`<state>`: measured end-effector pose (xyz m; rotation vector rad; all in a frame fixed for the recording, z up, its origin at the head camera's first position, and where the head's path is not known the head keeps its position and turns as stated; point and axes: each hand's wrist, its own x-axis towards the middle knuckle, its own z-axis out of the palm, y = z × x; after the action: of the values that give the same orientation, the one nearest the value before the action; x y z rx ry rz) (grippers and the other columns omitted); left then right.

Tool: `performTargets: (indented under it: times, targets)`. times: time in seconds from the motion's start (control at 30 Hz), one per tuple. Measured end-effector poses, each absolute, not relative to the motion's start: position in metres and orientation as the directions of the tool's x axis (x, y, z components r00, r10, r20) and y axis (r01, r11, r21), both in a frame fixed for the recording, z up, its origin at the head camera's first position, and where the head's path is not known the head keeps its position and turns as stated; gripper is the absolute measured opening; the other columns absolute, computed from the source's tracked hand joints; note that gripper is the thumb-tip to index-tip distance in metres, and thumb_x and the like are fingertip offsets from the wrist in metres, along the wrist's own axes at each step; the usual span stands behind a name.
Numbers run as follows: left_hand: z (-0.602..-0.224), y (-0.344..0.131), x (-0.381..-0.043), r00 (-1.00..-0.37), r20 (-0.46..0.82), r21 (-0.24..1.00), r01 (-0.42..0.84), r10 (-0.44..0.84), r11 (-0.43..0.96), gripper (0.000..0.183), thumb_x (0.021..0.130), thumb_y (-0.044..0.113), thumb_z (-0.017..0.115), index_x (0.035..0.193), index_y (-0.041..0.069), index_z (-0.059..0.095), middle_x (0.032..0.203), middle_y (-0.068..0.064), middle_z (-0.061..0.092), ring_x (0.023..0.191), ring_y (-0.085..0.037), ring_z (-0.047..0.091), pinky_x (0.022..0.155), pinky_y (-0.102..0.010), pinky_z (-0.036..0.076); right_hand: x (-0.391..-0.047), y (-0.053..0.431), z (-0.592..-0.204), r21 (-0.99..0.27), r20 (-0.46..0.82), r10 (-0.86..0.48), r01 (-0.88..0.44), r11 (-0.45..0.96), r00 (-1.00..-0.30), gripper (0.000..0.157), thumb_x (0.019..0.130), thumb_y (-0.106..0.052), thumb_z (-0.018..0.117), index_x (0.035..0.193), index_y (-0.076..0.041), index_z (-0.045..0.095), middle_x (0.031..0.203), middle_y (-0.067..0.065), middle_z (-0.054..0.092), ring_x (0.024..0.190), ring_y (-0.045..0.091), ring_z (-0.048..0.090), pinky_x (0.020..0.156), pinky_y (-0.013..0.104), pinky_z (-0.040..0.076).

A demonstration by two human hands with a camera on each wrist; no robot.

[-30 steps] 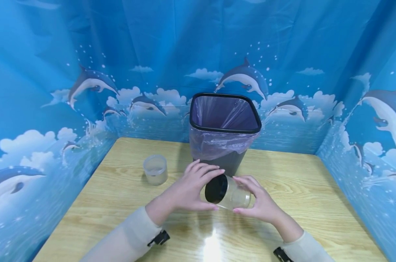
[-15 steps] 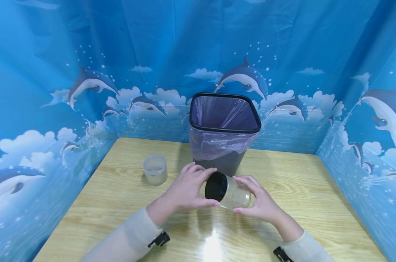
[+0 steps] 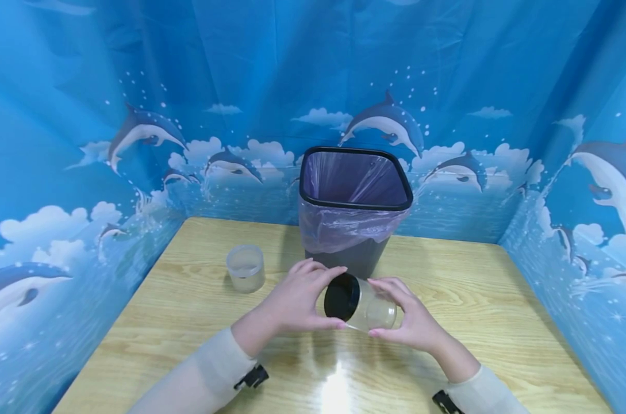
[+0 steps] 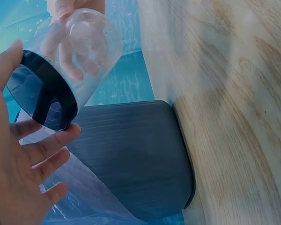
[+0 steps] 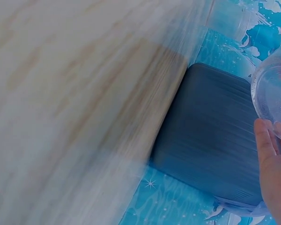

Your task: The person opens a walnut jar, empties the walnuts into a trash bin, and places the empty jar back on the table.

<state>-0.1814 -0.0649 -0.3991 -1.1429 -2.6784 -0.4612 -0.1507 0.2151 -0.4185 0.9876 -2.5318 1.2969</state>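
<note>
Tilted on its side above the table, a clear jar (image 3: 376,309) has its black lid (image 3: 342,297) facing left. My right hand (image 3: 413,325) holds the jar's body near the base, thumb below and fingers on top. At the other end, my left hand (image 3: 296,299) spans the lid, thumb at its lower edge and a fingertip at its upper edge. The left wrist view shows thumb and fingers on opposite sides of the lid (image 4: 42,91). Only part of the jar (image 5: 274,93) and of the right hand (image 5: 276,173) enters the right wrist view.
Behind the hands stands a dark grey trash bin (image 3: 361,259) with a black rim and a purple liner bag (image 3: 344,227). A frosted cup-like container (image 3: 245,269) stands left on the wooden table (image 3: 463,293). A blue dolphin-print curtain (image 3: 250,69) surrounds the table.
My left fingers drew back a little from the lid's top edge, then came slightly forward again. The jar and my right hand have hardly moved.
</note>
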Motion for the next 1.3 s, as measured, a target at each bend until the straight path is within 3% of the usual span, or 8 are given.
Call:
performTargets:
  times: [0.17, 0.37, 0.63, 0.87, 1.1, 1.2, 1.3]
  targets:
    - [-0.398, -0.068, -0.183, -0.641, 0.293, 0.204, 0.767, 0.710, 0.608, 0.101, 0.077, 0.074, 0.067, 0.157, 0.024, 0.032, 0.137, -0.003, 0.057, 0.128, -0.022, 0.047, 0.118, -0.049, 0.023, -0.147, 0.212, -0.410, -0.675, 0.401, -0.502, -0.618, 0.404, -0.766, 0.084, 0.068, -0.005, 0.091, 0.140, 0.005, 0.049, 0.130, 0.016, 0.054, 0.115, 0.035, 0.058, 0.102, 0.034, 0.048]
    - [-0.398, -0.069, -0.184, -0.580, 0.314, 0.193, 0.814, 0.752, 0.547, 0.101, 0.074, 0.054, 0.082, 0.157, 0.026, 0.032, 0.143, -0.005, 0.053, 0.134, -0.024, 0.044, 0.118, -0.052, 0.021, -0.157, 0.220, -0.433, -0.676, 0.392, -0.493, -0.607, 0.418, -0.776, 0.090, 0.064, -0.005, 0.093, 0.143, 0.001, 0.049, 0.133, 0.009, 0.053, 0.119, 0.021, 0.056, 0.104, 0.034, 0.046]
    - [-0.398, -0.067, -0.183, -0.524, 0.365, 0.153, 0.849, 0.770, 0.506, 0.096, 0.073, 0.043, 0.087, 0.154, 0.027, 0.037, 0.149, -0.003, 0.048, 0.140, -0.026, 0.038, 0.118, -0.053, 0.022, -0.165, 0.227, -0.448, -0.681, 0.391, -0.491, -0.604, 0.414, -0.778, 0.093, 0.067, -0.016, 0.094, 0.147, -0.011, 0.048, 0.136, 0.001, 0.052, 0.120, 0.019, 0.056, 0.104, 0.035, 0.047]
    - [-0.399, -0.068, -0.181, -0.569, 0.321, 0.191, 0.822, 0.757, 0.537, 0.111, 0.073, 0.055, 0.084, 0.160, 0.028, 0.020, 0.159, -0.002, 0.034, 0.146, -0.024, 0.029, 0.121, -0.050, 0.013, -0.165, 0.228, -0.448, -0.683, 0.402, -0.498, -0.614, 0.396, -0.769, 0.089, 0.072, -0.023, 0.092, 0.148, -0.011, 0.047, 0.137, -0.001, 0.051, 0.121, 0.019, 0.056, 0.103, 0.037, 0.047]
    - [-0.401, -0.068, -0.179, -0.637, 0.305, 0.184, 0.769, 0.708, 0.613, 0.105, 0.080, 0.080, 0.058, 0.160, 0.023, 0.021, 0.152, -0.005, 0.045, 0.142, -0.026, 0.034, 0.120, -0.052, 0.015, -0.164, 0.228, -0.446, -0.693, 0.398, -0.494, -0.606, 0.390, -0.773, 0.091, 0.070, -0.018, 0.093, 0.148, -0.010, 0.047, 0.137, 0.004, 0.052, 0.121, 0.025, 0.056, 0.105, 0.036, 0.046]
    - [-0.400, -0.067, -0.177, -0.685, 0.274, 0.214, 0.728, 0.675, 0.652, 0.106, 0.080, 0.082, 0.054, 0.160, 0.020, 0.024, 0.150, -0.005, 0.048, 0.139, -0.027, 0.038, 0.120, -0.051, 0.016, -0.164, 0.228, -0.447, -0.694, 0.394, -0.489, -0.601, 0.397, -0.778, 0.093, 0.067, -0.013, 0.094, 0.147, -0.006, 0.047, 0.137, 0.007, 0.052, 0.121, 0.028, 0.056, 0.105, 0.036, 0.045]
    - [-0.399, -0.066, -0.177, -0.724, 0.249, 0.236, 0.690, 0.644, 0.684, 0.105, 0.081, 0.082, 0.053, 0.159, 0.016, 0.028, 0.134, 0.000, 0.061, 0.131, -0.024, 0.047, 0.118, -0.049, 0.023, -0.163, 0.228, -0.447, -0.689, 0.386, -0.480, -0.592, 0.418, -0.788, 0.094, 0.065, -0.011, 0.094, 0.146, -0.005, 0.047, 0.136, 0.008, 0.052, 0.120, 0.027, 0.057, 0.105, 0.037, 0.046]
